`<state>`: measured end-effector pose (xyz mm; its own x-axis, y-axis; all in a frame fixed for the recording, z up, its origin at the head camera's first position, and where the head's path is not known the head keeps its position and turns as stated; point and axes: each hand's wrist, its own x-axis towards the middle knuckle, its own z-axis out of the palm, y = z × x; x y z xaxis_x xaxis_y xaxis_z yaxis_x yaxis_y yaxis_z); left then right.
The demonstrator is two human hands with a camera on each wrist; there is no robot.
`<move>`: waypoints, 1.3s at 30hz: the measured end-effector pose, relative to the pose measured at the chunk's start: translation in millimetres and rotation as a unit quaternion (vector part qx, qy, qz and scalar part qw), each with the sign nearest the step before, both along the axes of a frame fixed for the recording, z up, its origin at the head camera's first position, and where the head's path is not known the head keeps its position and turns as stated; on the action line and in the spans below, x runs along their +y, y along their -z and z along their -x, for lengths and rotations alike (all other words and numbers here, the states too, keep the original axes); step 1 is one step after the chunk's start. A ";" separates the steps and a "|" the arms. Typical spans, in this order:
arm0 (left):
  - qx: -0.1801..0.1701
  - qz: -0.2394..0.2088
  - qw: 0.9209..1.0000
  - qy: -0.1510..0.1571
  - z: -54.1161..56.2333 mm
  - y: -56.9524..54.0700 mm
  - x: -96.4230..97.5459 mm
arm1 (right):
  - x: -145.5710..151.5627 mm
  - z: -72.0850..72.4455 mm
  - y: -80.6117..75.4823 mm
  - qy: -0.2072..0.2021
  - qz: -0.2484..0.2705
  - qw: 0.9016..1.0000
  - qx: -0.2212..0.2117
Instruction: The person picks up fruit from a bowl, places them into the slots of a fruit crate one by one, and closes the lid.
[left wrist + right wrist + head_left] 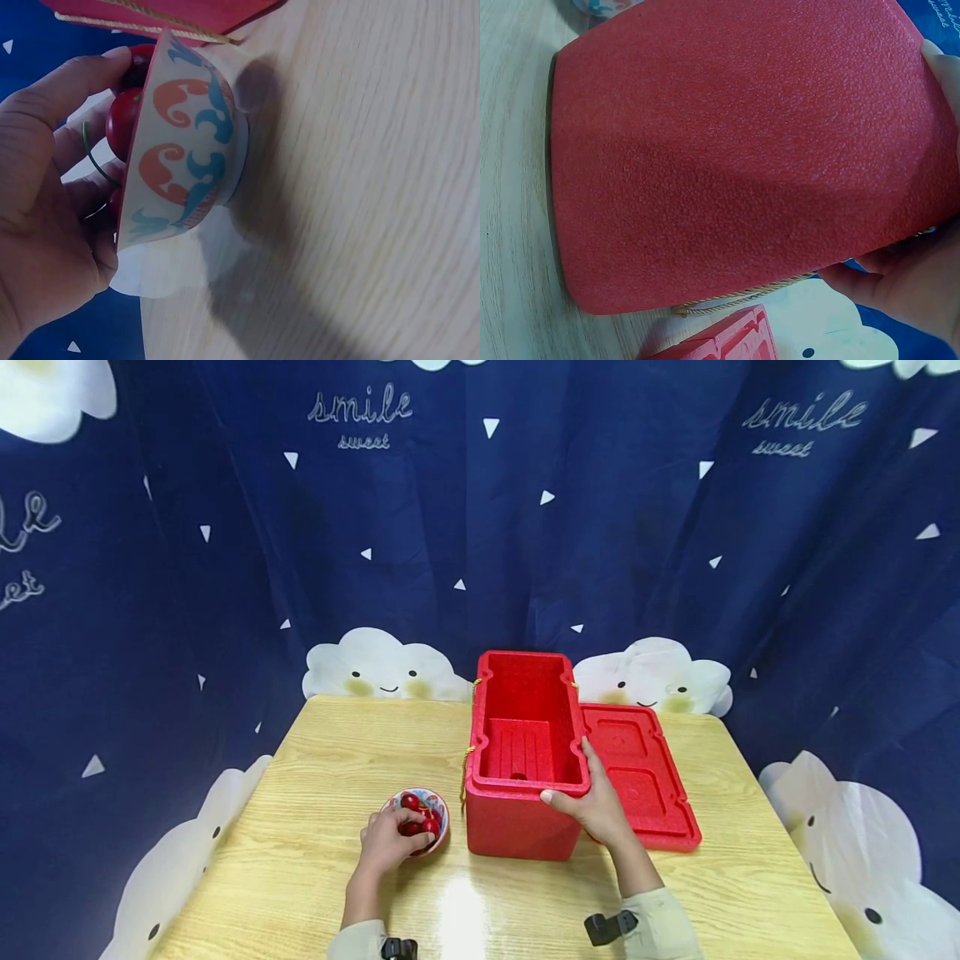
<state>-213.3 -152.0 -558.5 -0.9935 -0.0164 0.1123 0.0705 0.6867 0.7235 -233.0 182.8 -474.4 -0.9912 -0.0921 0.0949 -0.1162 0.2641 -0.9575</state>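
Cherries (122, 124) in bowl (191, 142), nearer left than right edge of desk (375, 739). Left grip (390, 837) pinches cherries; right grip (600, 807) holds corner of red box (517, 828).

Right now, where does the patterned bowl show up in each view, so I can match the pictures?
Head: the bowl is low, just left of centre.
Left wrist: the bowl is seen from the side, left of centre, in the upper half.
Right wrist: only part of the bowl shows, cut off by the top edge near the left corner.
Shared landmark: the red box, in all three.
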 end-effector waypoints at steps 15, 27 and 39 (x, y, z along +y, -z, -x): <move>0.018 -0.136 0.990 -0.029 2.0 -18.4 0.3 | 1.4 1.1 1.0 0.000 0.000 1.000 -0.003; 0.021 -0.191 0.981 -0.027 7.1 -37.8 5.9 | 0.1 -1.2 -0.3 0.007 -0.001 1.000 -0.001; 0.046 -0.222 0.974 -0.017 17.5 -56.8 13.9 | -0.4 -1.6 0.6 0.001 0.011 1.000 0.003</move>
